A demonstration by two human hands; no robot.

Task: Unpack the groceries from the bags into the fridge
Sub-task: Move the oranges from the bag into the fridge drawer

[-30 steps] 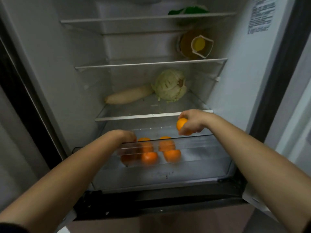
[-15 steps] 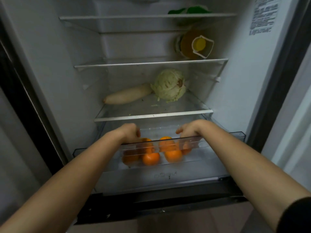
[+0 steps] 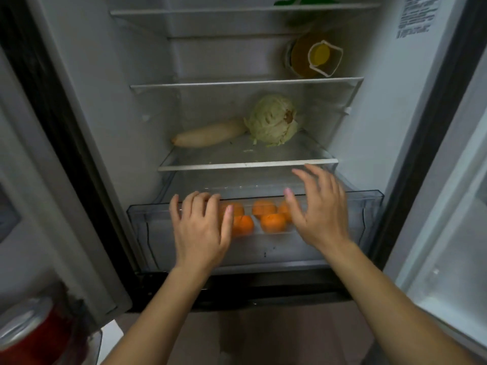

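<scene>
The fridge stands open before me. Its clear crisper drawer [image 3: 369, 206] is pulled out at the bottom and holds several oranges [image 3: 272, 222]. My left hand [image 3: 200, 227] lies over the drawer's front rim, fingers straight and spread, holding nothing. My right hand [image 3: 320, 209] hovers just above the drawer's right half with fingers spread and empty. On the glass shelf [image 3: 247, 164] above lie a pale cabbage [image 3: 272, 119] and a white radish [image 3: 210, 134].
A bottle of yellow oil [image 3: 313, 57] lies on the higher shelf, and something green [image 3: 305, 0] shows at the top. A red can [image 3: 34, 333] sits in the left door's rack at the lower left. The right door [image 3: 448, 233] hangs open beside my right arm.
My right hand lowered an orange into the drawer and let it go. Both hands have since come back out of the drawer, fingers spread, over its front.
</scene>
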